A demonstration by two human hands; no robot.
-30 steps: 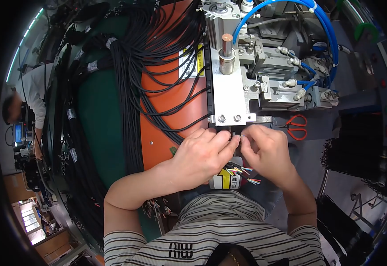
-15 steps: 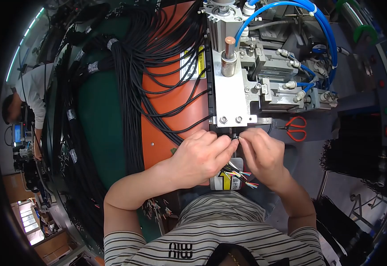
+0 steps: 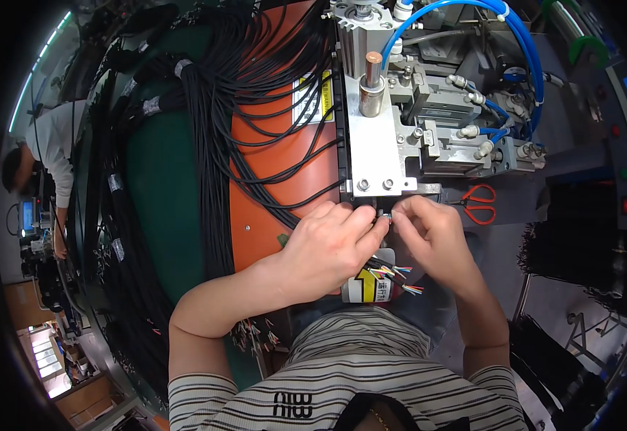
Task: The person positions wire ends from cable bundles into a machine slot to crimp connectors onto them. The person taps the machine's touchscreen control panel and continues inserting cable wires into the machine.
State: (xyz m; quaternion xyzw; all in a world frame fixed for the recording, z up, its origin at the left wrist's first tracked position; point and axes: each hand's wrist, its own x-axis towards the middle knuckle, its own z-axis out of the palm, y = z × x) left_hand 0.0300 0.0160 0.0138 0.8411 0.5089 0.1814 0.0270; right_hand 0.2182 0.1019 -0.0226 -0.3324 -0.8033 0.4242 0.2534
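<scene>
Just below the front end of the metal machine (image 3: 374, 154), my left hand (image 3: 335, 244) is closed in a pinch; what lies between its fingertips is too small to name. Close to its right, my right hand (image 3: 432, 230) pinches too, around small thin ends that look like wire tips, not clearly seen. Under my hands, black cables with stripped coloured wire ends (image 3: 392, 271) stick out over a white and yellow label (image 3: 367, 287). Several black cables (image 3: 285, 172) run from the machine's left side across an orange surface (image 3: 256, 244).
Red-handled scissors (image 3: 480, 204) lie right of the machine. Blue air hoses (image 3: 540, 72) arch above it. Thick black cable bundles (image 3: 209, 179) hang over a green surface (image 3: 152, 194) at left. A person in a light top (image 3: 55, 151) works at far left. Dark cable bundles hang at right.
My right hand has shifted slightly, its fingers parting from and coming back beside my left fingertips. My left hand stays nearly in place. The view has tilted a little.
</scene>
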